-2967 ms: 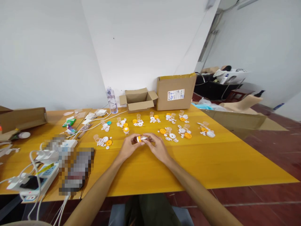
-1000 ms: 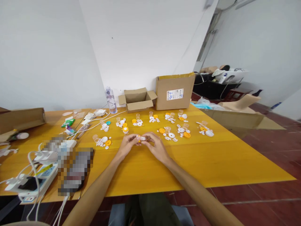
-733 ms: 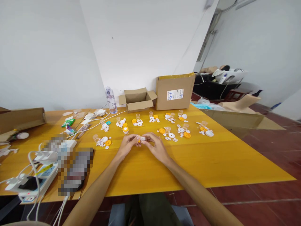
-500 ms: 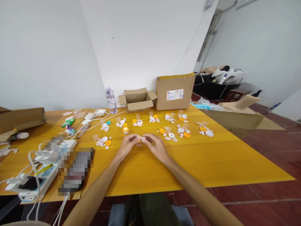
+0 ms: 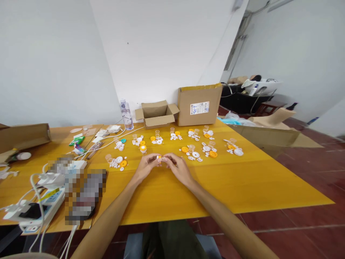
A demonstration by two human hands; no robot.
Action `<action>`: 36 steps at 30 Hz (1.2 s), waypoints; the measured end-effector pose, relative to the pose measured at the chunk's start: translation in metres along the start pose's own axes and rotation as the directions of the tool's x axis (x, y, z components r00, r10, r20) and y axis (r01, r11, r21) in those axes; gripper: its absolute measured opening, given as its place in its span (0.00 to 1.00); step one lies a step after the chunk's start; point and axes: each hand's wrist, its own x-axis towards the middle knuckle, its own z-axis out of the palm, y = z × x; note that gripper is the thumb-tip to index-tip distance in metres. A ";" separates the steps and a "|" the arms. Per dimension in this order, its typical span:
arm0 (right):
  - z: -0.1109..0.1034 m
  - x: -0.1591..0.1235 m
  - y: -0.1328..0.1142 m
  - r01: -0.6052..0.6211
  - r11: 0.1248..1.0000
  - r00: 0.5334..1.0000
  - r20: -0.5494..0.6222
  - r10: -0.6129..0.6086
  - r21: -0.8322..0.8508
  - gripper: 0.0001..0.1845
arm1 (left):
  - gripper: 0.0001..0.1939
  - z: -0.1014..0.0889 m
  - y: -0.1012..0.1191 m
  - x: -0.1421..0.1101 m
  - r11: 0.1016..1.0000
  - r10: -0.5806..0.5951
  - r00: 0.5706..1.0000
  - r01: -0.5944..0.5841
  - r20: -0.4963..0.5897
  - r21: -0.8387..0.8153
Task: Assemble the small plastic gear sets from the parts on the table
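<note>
Toward nine o'clock on the tabletop (image 5: 221, 183), loose white and orange parts (image 5: 119, 160) lie grouped, perhaps to keep sets apart. At the centre, the nearly closed left hand (image 5: 147, 166) pinches a small white-and-orange piece (image 5: 159, 158), presumably to steady it; the piece looks short and partly hidden, while the right hand (image 5: 178, 168), toward three o'clock, holds the paler end in bunched fingertips.
</note>
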 end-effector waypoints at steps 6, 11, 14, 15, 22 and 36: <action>-0.001 0.000 0.003 -0.047 0.999 0.999 0.022 0.048 -0.026 0.23 | 0.20 -0.002 -0.004 0.001 0.999 0.015 1.000 -0.014 -0.017 0.032; 0.000 0.001 0.003 -0.078 0.997 0.997 0.020 0.078 -0.002 0.27 | 0.21 -0.003 -0.008 0.001 0.999 0.020 1.000 -0.020 -0.010 0.043; 0.000 0.001 0.003 -0.108 0.994 0.994 0.013 0.108 0.014 0.28 | 0.21 -0.003 -0.009 0.001 0.999 0.020 1.000 -0.020 0.005 0.035; 0.001 0.002 0.003 -0.122 0.992 0.992 0.013 0.122 0.025 0.28 | 0.22 -0.003 -0.010 0.001 0.999 0.019 1.000 -0.019 0.011 0.029; 0.001 0.003 0.006 -0.203 0.975 0.979 0.021 0.202 0.087 0.31 | 0.22 -0.003 -0.009 0.001 0.999 0.025 0.998 -0.026 0.052 0.019; 0.000 0.001 -0.001 -0.189 0.960 0.980 0.098 0.172 0.206 0.22 | 0.20 -0.005 -0.007 0.001 0.999 0.016 0.998 -0.013 -0.059 0.038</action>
